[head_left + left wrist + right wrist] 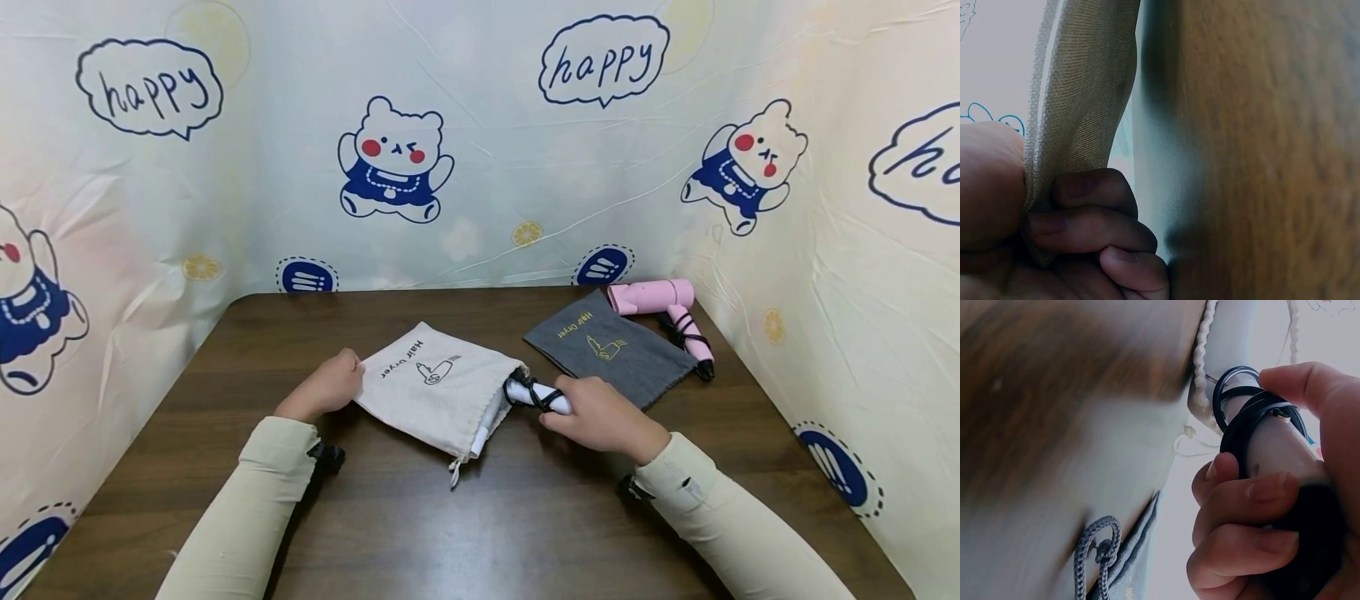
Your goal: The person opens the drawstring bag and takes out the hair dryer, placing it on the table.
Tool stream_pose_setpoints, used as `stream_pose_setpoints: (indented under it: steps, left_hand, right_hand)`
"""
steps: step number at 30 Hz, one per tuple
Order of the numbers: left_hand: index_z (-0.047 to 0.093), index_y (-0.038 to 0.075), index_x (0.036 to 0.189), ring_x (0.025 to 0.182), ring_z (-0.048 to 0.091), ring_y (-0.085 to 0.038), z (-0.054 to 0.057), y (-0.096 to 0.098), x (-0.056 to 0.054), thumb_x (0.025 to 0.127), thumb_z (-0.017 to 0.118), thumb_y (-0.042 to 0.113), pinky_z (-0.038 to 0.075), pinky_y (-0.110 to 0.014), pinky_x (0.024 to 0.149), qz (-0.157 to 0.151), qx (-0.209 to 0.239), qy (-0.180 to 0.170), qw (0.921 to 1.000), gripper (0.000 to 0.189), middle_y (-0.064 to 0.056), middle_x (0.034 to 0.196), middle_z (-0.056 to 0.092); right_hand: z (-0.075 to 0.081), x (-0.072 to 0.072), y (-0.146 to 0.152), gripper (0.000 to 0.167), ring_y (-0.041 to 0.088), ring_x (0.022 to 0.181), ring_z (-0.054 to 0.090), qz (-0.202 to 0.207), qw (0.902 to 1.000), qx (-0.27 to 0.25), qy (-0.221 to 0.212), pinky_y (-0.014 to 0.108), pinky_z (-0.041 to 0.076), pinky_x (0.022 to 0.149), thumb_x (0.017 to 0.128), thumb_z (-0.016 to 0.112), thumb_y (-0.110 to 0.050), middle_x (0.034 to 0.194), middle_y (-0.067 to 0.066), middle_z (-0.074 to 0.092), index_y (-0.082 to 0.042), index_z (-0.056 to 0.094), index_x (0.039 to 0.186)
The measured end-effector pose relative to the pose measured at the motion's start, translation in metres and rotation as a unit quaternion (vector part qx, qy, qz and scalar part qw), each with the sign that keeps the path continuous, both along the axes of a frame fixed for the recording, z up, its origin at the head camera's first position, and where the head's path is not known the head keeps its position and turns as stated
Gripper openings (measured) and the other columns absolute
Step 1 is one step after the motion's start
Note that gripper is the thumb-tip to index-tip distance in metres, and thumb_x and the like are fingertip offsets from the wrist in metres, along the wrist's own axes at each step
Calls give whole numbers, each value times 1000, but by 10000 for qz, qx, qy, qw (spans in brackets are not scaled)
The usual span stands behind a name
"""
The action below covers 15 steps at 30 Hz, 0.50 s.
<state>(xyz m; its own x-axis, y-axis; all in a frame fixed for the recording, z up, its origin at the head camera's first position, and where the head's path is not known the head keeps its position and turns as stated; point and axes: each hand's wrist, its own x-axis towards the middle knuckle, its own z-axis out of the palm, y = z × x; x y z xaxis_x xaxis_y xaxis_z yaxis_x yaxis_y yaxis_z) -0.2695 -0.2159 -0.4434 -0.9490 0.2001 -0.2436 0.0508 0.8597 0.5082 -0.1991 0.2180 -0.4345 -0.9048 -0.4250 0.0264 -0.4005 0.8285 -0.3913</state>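
A cream drawstring bag [420,392] printed "Hair Dryer" is held a little above the table. My left hand [330,387] pinches its closed-end corner; in the left wrist view the cloth [1088,81] runs between thumb and curled fingers. Out of the bag's mouth sticks the handle of a white hair dryer [558,403], black cord wound around it. My right hand [607,417] grips that handle, fingers curled round its dark end in the right wrist view, where the cord [1238,434] loops near the thumb. Most of the dryer's body is hidden inside the bag.
To the right lies a flat dark grey "Hair Dryer" bag [600,358], close to my right hand. Behind it, near the back right corner of the brown wooden table [450,533], rests a pink hair dryer [648,296] with black cord around its handle. Printed cloth [480,167] surrounds the table.
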Motion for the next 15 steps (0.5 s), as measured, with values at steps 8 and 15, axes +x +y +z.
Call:
stream_pose_setpoints:
  steps: [8,15]
  left_hand:
    - [48,-12,122,89,56,-31,1,0,1,110,35,14,49,-42,78,-71,25,68,9999,32,-23,106,58]
    - [57,-6,121,90,57,-29,2,1,0,107,40,19,47,-37,76,28,92,-123,9999,33,-19,110,61]
  right_hand:
    - [0,1,6,25,9,60,53,115,9999,35,110,28,44,54,91,73,-38,69,-7,57,-16,61,95]
    - [0,1,7,25,8,60,53,204,9997,27,138,27,44,54,91,73,-38,71,-8,58,-16,62,97]
